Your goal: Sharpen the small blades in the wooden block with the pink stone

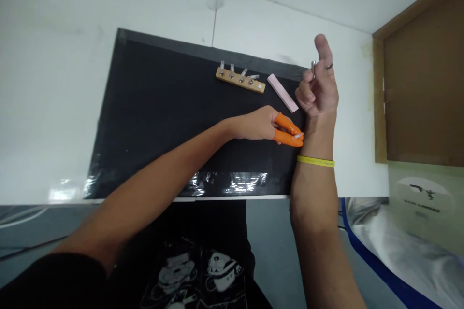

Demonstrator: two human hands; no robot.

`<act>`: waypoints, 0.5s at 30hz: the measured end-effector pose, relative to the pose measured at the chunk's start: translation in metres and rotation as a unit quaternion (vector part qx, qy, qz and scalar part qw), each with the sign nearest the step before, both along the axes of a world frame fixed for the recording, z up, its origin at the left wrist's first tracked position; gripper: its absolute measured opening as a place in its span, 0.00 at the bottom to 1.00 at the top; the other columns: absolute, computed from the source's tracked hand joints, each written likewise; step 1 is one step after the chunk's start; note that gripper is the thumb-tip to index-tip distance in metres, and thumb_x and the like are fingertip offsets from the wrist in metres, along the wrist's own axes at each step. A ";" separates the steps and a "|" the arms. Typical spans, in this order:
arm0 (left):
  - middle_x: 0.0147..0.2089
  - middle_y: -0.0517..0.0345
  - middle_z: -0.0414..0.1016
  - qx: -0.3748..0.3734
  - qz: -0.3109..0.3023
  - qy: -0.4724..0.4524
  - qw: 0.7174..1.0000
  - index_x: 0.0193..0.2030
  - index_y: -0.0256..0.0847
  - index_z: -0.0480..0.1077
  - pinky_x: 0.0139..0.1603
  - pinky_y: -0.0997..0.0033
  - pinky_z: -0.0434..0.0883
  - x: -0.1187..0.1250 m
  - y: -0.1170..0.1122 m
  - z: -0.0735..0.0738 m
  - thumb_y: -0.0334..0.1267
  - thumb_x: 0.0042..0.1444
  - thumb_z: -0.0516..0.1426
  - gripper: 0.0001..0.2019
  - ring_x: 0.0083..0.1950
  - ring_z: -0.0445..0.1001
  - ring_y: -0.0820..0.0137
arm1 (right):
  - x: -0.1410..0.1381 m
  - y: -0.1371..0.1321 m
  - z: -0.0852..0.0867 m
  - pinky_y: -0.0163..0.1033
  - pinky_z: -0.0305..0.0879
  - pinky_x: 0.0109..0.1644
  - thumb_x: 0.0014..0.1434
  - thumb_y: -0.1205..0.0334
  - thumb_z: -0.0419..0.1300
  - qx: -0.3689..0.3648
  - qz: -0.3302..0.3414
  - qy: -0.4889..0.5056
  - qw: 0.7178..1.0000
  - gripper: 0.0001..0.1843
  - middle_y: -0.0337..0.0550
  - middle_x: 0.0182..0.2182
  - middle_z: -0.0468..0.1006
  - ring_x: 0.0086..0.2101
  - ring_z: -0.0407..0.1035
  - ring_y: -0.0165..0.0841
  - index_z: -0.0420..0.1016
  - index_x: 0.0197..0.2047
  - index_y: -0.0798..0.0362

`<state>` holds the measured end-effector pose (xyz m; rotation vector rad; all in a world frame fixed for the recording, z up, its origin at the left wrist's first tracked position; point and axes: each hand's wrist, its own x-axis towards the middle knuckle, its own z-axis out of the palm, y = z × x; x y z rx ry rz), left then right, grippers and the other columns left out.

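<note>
My left hand (259, 123) reaches across the black mat, with orange rubber covers (288, 137) on its thumb and finger. Those two tips pinch a small clear plastic piece (298, 135), close beside my right wrist. My right hand (322, 82) is raised palm up, its index finger stretched out and the others curled. A short shiny metal pin (313, 68) sticks up among its fingers. Left of that hand lies a pale pink bar (282, 92). Beyond my left hand a narrow wooden block (239, 81) holds several small metal pieces with clear tips, some upright and some tilted.
The black mat (163, 101) is taped onto a white table (54, 106). A wood-framed brown board (424, 67) stands at the right. Below the table's right front edge is a blue-rimmed thing with silvery sheeting (380, 231). A yellow band (316, 161) circles my right forearm.
</note>
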<state>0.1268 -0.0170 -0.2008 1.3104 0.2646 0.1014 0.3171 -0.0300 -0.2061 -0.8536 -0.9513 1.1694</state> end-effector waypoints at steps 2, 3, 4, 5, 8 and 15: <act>0.31 0.57 0.79 0.001 -0.002 -0.015 1.000 0.38 0.37 0.83 0.48 0.70 0.74 -0.001 0.001 -0.002 0.42 0.46 0.69 0.14 0.40 0.77 0.69 | -0.003 0.003 0.001 0.29 0.39 0.11 0.54 0.51 0.71 -0.005 0.005 0.004 1.000 0.19 0.25 0.24 0.78 0.12 0.50 0.19 0.75 0.49 0.37; 0.30 0.58 0.78 0.003 0.000 -0.018 1.000 0.37 0.37 0.83 0.48 0.70 0.74 -0.001 0.001 -0.003 0.42 0.46 0.69 0.13 0.40 0.77 0.68 | -0.004 0.004 0.000 0.29 0.39 0.11 0.55 0.51 0.71 -0.013 0.001 0.003 1.000 0.18 0.26 0.25 0.78 0.12 0.49 0.19 0.76 0.48 0.37; 0.30 0.58 0.78 0.006 0.002 -0.019 1.000 0.37 0.37 0.83 0.48 0.70 0.74 -0.001 0.001 -0.004 0.43 0.47 0.68 0.13 0.40 0.77 0.68 | -0.006 0.006 0.000 0.29 0.39 0.11 0.55 0.50 0.71 -0.021 -0.009 0.000 1.000 0.18 0.27 0.25 0.78 0.12 0.49 0.19 0.76 0.48 0.38; 0.30 0.58 0.78 0.006 0.003 -0.020 1.000 0.38 0.37 0.82 0.48 0.70 0.74 -0.001 0.000 -0.004 0.42 0.47 0.68 0.13 0.40 0.77 0.69 | -0.007 0.007 -0.001 0.29 0.39 0.11 0.55 0.50 0.71 -0.028 -0.022 -0.003 0.999 0.17 0.27 0.25 0.78 0.12 0.49 0.19 0.76 0.47 0.38; 0.34 0.57 0.80 0.000 0.003 -0.023 1.000 0.39 0.37 0.82 0.47 0.71 0.73 -0.001 0.000 -0.005 0.41 0.48 0.67 0.13 0.40 0.77 0.70 | -0.009 0.009 -0.001 0.27 0.38 0.12 0.54 0.48 0.73 -0.039 -0.055 0.004 0.998 0.16 0.27 0.24 0.76 0.13 0.48 0.17 0.77 0.44 0.39; 0.34 0.57 0.80 0.010 0.006 0.008 1.000 0.43 0.37 0.82 0.45 0.73 0.73 -0.002 0.000 -0.005 0.42 0.49 0.67 0.16 0.39 0.77 0.70 | -0.003 0.006 0.001 0.29 0.34 0.12 0.50 0.44 0.73 -0.050 -0.089 -0.012 0.995 0.20 0.25 0.18 0.62 0.14 0.38 0.21 0.76 0.46 0.35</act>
